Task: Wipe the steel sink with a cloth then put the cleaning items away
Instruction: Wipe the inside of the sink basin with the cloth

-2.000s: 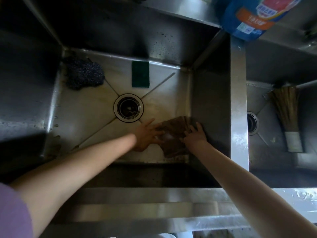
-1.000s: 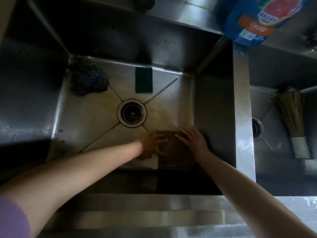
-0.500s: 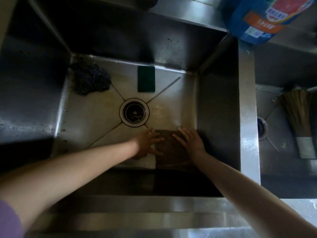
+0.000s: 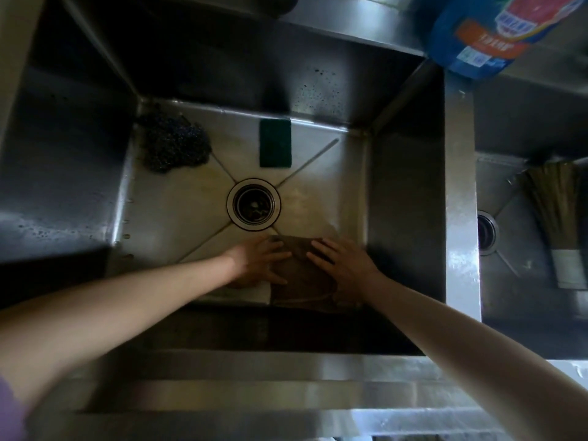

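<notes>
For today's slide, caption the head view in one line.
Both hands press a brown cloth flat on the steel sink floor.

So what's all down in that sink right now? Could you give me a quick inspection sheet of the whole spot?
Surface: steel sink, floor stained, drain at centre.
Job's things: brown cloth flat on the floor by the near right corner.
Clutter: steel wool in the far left corner; green scouring pad against the far wall.
Hands: left hand and right hand press flat on the cloth.
Cables: nothing seen.
Surroundings: blue bottle on the far ledge; straw brush in the neighbouring basin.
</notes>
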A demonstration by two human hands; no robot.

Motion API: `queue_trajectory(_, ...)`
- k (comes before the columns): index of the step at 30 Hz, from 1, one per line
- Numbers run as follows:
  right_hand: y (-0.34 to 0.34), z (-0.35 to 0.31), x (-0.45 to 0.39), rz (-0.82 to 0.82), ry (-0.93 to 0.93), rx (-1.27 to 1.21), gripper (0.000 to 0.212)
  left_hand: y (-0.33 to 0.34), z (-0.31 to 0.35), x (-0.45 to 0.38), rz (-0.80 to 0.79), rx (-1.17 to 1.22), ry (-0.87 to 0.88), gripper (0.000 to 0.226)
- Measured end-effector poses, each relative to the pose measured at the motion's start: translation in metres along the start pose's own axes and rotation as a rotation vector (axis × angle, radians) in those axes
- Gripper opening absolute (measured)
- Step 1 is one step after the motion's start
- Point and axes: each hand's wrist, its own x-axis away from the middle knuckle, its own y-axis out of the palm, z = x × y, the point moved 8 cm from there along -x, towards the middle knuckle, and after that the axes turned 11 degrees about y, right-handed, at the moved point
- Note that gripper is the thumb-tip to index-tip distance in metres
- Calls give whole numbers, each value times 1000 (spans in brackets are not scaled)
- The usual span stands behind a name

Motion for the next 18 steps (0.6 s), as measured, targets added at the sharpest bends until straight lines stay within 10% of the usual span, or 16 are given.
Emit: queue_trajectory(18,-44,-25,-20,74,-73,-86,82,29,-31,44,102,85,-114,57)
